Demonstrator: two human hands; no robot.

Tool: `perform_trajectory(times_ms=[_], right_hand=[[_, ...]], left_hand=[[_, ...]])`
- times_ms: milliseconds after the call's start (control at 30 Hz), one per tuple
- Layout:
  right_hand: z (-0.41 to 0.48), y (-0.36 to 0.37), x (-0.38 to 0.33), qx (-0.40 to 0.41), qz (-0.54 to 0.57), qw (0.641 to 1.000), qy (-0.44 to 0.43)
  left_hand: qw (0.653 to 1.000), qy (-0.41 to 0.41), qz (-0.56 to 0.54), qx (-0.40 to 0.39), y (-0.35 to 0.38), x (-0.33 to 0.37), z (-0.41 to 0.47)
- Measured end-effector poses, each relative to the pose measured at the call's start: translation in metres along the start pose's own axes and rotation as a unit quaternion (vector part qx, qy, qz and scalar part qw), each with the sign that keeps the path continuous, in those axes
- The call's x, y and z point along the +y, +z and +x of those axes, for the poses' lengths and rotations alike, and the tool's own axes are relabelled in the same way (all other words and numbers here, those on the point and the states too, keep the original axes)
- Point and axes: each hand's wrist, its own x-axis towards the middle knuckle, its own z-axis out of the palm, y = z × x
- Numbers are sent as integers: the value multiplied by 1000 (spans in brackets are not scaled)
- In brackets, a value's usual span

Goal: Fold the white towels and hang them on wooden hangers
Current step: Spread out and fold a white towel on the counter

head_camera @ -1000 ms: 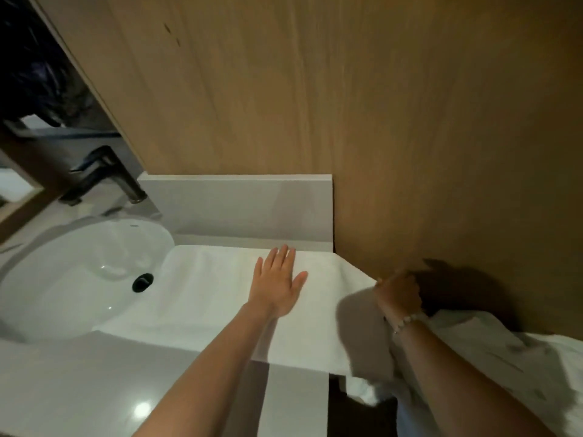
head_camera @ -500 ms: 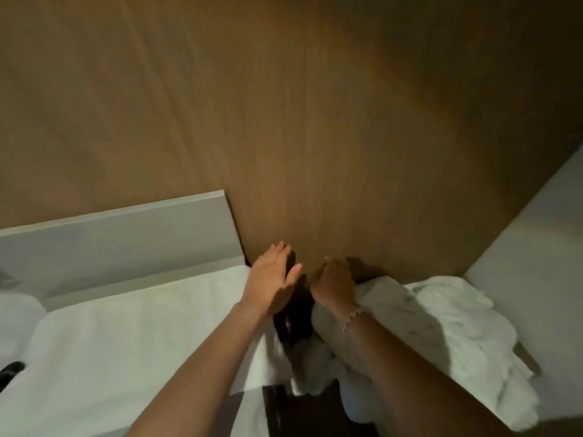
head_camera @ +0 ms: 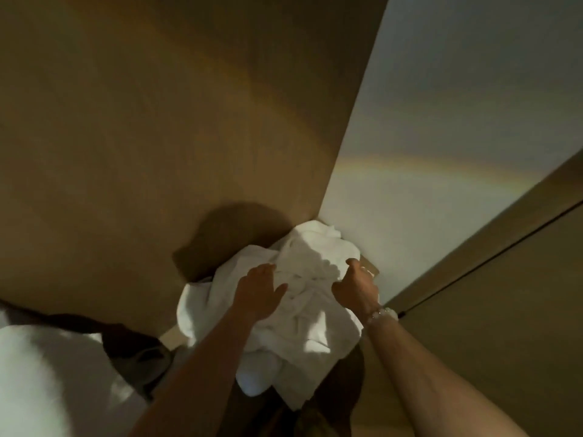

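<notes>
The crumpled, creased white towels are heaped beneath the fingers. The left hand is laid on them, fingers together; a fold is gripped in the right hand, fingers curled.

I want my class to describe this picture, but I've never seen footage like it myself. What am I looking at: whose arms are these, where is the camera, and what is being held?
There is no machine here: a person is working with bare hands. The camera sits on that person's head and looks forward and down, so both arms reach in from the bottom edge. The left hand lies with fairly straight fingers on a crumpled pile of white towels. The right hand, with a bead bracelet at its wrist, curls its fingers into the same pile. The pile sits in a corner between a wooden panel and a pale wall. What it rests on is hidden.
</notes>
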Motion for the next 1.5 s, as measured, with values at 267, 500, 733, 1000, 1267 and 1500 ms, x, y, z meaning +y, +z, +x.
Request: perform_trajectory(times_ms=[267,500,733,1000,1267,1500], right_hand=[[92,24,27,-113,-78,988,-69],[100,98,26,-258,-136,941,-172],[90,161,17,-298,-183,896,-275],[92,150,3,-237,-58,941,-235],[82,63,-55,-198,-8,961,-192],[52,-48,-113,-79,86,960,-255]], left_hand=[[989,-141,-11,-29,55,11,48],[976,-215,10,9,103,-25,28],[976,-207,-19,-61,121,-58,33],[983,-174,1,-52,114,-56,34],[990,-136,27,-25,42,-23,37],[983,-118,-57,126,-60,24,17]])
